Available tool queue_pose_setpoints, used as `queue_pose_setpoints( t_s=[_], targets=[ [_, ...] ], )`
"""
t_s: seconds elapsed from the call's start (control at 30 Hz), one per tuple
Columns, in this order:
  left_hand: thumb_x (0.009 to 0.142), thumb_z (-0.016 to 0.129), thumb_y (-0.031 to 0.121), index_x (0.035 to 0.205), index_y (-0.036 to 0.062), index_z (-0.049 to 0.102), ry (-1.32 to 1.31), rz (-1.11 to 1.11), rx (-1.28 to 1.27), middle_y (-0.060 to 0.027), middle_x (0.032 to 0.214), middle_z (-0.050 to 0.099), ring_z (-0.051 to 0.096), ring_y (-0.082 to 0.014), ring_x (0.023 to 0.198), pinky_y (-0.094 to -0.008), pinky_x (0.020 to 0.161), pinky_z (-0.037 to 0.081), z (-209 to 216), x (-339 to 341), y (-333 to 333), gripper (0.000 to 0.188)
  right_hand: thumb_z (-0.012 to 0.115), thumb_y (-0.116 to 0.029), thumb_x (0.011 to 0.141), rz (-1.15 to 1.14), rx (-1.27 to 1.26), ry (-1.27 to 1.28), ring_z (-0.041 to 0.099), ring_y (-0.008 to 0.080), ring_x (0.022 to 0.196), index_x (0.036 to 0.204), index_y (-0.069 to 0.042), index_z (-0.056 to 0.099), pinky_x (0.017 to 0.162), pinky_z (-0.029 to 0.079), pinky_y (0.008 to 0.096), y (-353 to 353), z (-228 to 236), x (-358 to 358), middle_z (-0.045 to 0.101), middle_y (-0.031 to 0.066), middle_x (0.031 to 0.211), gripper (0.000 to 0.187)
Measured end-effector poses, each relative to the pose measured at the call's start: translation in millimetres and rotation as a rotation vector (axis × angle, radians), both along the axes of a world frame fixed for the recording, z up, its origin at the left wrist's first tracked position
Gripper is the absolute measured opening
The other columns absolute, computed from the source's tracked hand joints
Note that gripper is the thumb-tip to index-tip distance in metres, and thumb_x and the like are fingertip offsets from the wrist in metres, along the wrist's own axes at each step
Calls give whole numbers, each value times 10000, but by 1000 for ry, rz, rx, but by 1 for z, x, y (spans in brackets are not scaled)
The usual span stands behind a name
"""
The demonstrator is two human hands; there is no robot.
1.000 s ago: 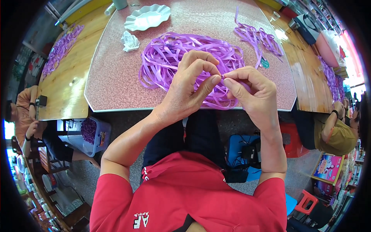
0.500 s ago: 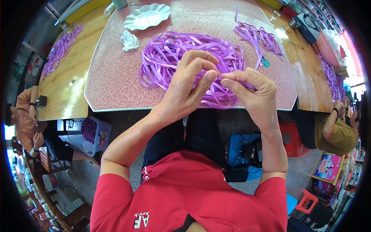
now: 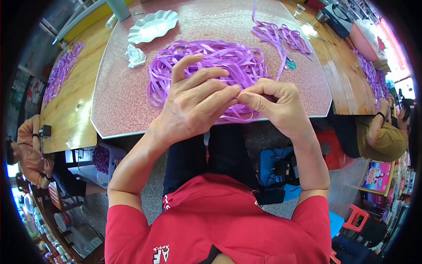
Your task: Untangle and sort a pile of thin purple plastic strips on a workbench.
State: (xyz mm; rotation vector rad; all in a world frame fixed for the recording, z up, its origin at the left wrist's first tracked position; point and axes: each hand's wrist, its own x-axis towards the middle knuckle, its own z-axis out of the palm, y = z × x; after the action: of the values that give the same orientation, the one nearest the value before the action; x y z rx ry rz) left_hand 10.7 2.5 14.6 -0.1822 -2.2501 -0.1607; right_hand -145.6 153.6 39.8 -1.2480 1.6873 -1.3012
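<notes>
A large loose heap of purple ribbon [image 3: 211, 53] lies on the pink speckled table in front of me. My left hand [image 3: 193, 103] is over its near side, thumb and index finger pinched together, the other fingers raised and spread. Against those fingertips, my right hand [image 3: 274, 103] pinches with thumb and index finger, its other fingers curled in. A strip of purple ribbon passes through the right hand, mostly hidden by the fingers. What lies between the left fingertips is too small to make out.
A white scalloped dish [image 3: 153, 27] and crumpled white paper [image 3: 135, 56] are beyond the heap at left. A smaller ribbon bunch with a green tag [image 3: 290, 64] lies at far right. Seated people [image 3: 33, 149] work at both sides. A blue stool [image 3: 270, 167] holds black cables.
My left hand has turned so its back shows more and its outer fingers have spread. Its index finger now meets the right fingertips. The view has shifted slightly.
</notes>
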Motion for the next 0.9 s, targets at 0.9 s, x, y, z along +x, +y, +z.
queue_pose_setpoints(
  t_s=[0.9],
  targets=[
    [799,787,162,1426,46,386,-238,-659,807,-147,1304,549,501,-268,1248,-394,1067,377,0,-80,38,753,536,-242,996,-85,-742,-402,430,110,703,976,-43,622,649,353,261,28,21,-22,439,-5,784,217]
  ],
)
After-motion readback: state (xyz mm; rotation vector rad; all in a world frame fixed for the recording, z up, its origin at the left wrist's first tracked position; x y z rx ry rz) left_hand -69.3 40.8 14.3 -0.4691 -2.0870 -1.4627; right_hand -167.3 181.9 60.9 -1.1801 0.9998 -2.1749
